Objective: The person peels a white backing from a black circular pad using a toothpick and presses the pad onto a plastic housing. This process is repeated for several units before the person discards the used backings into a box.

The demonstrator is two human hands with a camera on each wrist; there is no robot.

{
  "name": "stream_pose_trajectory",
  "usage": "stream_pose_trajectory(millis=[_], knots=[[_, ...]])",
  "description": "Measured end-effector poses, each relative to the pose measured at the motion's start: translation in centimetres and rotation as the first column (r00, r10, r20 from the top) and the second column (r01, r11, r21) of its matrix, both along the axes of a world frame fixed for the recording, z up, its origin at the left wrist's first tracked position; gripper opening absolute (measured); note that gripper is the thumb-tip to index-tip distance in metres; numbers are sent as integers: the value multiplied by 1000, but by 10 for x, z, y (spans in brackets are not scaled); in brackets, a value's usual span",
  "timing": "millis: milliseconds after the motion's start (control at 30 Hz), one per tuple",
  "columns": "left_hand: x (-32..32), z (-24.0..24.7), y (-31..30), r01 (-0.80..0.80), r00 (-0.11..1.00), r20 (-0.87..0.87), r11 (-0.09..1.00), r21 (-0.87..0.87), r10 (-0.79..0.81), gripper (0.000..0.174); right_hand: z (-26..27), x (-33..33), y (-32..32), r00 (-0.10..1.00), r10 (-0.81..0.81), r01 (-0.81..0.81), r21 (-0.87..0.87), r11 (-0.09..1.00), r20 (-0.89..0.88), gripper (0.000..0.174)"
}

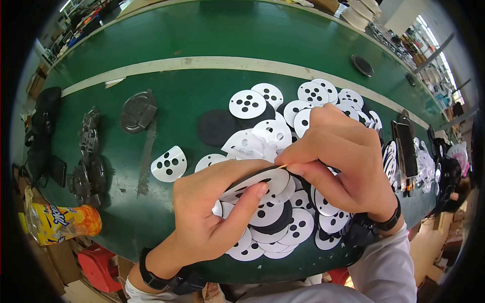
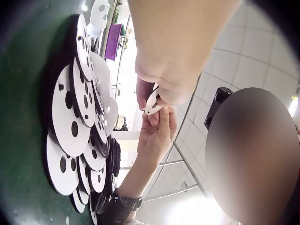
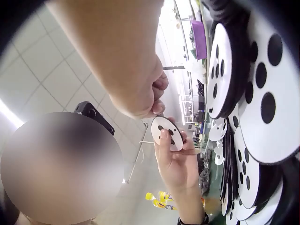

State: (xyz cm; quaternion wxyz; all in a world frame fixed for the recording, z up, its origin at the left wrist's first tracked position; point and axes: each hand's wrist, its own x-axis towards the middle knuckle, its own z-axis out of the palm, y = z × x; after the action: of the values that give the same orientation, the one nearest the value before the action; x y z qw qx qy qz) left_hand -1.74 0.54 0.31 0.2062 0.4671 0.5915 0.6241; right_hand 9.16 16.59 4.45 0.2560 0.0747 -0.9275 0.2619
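Over the pile, my left hand (image 1: 204,209) holds a round black foam pad with a white, holed face (image 1: 275,183), thumb on the white side and fingers behind. My right hand (image 1: 348,159) pinches a thin yellowish stick (image 1: 282,166), like a toothpick, its tip right at the pad's upper edge. In the right wrist view the held pad's white face (image 3: 167,133) shows several dark holes beside the left thumb. The left wrist view shows both hands meeting at the pad (image 2: 152,102), partly hidden by fingers.
Many white-faced round pads (image 1: 298,225) lie heaped under and beyond my hands on the green table (image 1: 202,93). A plain black disc (image 1: 217,128) is behind them. Dark round parts (image 1: 138,112) lie to the left, near a yellow-labelled bottle (image 1: 65,222). A phone-like dark slab (image 1: 405,149) sits right.
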Motion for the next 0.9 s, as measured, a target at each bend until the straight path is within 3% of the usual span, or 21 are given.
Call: stream_pose_trajectory(millis=[67, 133, 233, 267, 400, 467, 500, 567, 633, 700, 733, 767, 833, 867, 900], knots=[[0, 1, 0, 37, 999, -36, 999, -22, -37, 20, 0, -1, 2, 999, 24, -22, 46, 999, -45, 8], [-1, 3, -2, 43, 997, -59, 997, -60, -47, 21, -1, 1, 5, 997, 81, -82, 214, 973, 10, 18], [0, -2, 1, 60, 990, -128, 997, -52, -66, 23, -4, 2, -10, 998, 32, -35, 71, 997, 52, 33], [0, -4, 1, 73, 982, -173, 997, -14, -75, 24, -9, 1, -11, 999, 37, -36, 178, 983, -1, 42], [5, -2, 0, 70, 989, -126, 994, -90, -81, 28, -18, -3, -16, 993, -12, 50, 320, 946, -119, 41], [9, -2, 2, 80, 982, 178, 994, -71, -66, 24, -19, -4, -13, 984, -14, 86, 405, 910, -176, 40], [8, -1, 0, 80, 982, 177, 994, -73, -66, 24, -19, -5, -11, 973, -13, 128, 487, 864, -233, 39], [6, 3, -4, 158, 820, 555, 987, 16, -140, 25, -17, -7, -10, 975, 22, 97, 509, 855, -223, 36], [6, 3, 5, 123, 809, 578, 992, 16, -109, 30, -15, -8, -7, 976, 55, 67, 532, 844, -210, 34], [-4, -8, 3, -42, 886, 460, 999, -31, 52, 27, -14, -7, -2, 984, 115, -58, 368, 928, -137, 28], [-11, -8, -1, -199, 844, 492, 976, -84, 214, 22, -18, -8, 4, 966, 145, -57, 371, 927, -214, 27], [-14, -7, 2, -301, 758, 620, 952, 57, 203, 21, -15, -8, 8, 966, 143, -56, 369, 928, -215, 27], [-31, -2, 0, -486, 749, 565, 867, 110, 348, 24, -2, -6, 13, 975, 103, -54, 239, 970, -196, 21], [-38, -1, -2, -488, 749, 562, 866, 112, 350, 24, 7, -1, 15, 997, 72, -63, 229, 971, -32, 23], [-44, -2, -4, -521, 750, 549, 841, 146, 369, 25, 6, 1, 16, 996, 77, -67, 231, 971, -35, 23]])
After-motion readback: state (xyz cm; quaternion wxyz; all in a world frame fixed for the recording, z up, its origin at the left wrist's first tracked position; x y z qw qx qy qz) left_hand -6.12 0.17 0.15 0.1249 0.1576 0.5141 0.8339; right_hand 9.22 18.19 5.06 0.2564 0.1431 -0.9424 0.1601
